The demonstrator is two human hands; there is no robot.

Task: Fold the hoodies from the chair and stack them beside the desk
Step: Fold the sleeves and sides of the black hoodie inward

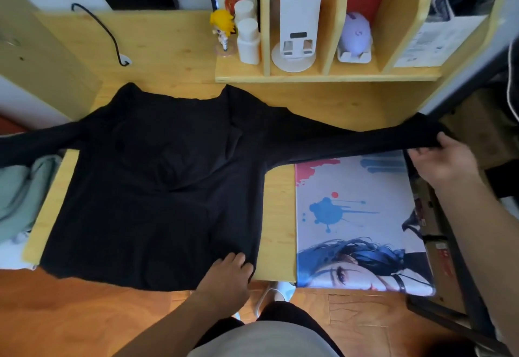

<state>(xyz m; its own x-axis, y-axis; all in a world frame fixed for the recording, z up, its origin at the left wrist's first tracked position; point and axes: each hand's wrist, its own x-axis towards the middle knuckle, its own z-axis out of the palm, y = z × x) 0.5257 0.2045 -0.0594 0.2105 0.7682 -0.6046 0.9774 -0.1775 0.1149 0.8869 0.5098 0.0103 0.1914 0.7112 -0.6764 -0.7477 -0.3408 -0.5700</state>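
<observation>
Black hoodie point(157, 182) on desk point(174, 45); right hand point(441, 160) grips sleeve point(351, 137), left hand point(227, 275) flat on hem.

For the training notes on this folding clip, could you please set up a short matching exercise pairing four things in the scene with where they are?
Things:
1. black hoodie
2. right hand
3. left hand
4. green garment

Places:
A. at the end of the stretched-out sleeve
B. off the desk's left edge
C. spread flat on the desk
D. on the hoodie's bottom hem

Pairs: 1-C, 2-A, 3-D, 4-B
</observation>
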